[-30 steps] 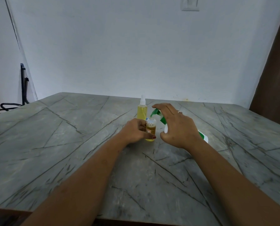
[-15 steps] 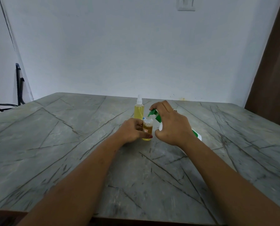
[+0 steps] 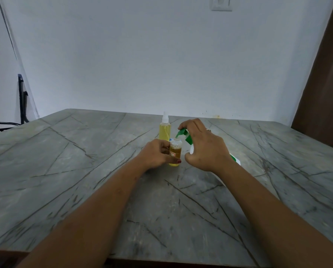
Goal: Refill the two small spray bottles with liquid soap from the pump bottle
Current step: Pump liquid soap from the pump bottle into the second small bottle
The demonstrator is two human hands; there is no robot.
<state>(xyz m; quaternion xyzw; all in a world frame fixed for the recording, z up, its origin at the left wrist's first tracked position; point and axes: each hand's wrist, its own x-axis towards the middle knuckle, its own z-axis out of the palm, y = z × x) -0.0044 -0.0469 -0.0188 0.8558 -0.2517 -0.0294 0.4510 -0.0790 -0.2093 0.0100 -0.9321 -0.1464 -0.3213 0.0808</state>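
Meeting a white wall (image 3: 161,55), veined grey table (image 3: 80,171) bears spray bottle (image 3: 164,131).

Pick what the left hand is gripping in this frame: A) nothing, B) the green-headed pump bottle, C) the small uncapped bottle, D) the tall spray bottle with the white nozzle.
C: the left hand grips the small uncapped bottle, which sits under the green spout of the pump bottle held by the right hand. The tall spray bottle stands behind.
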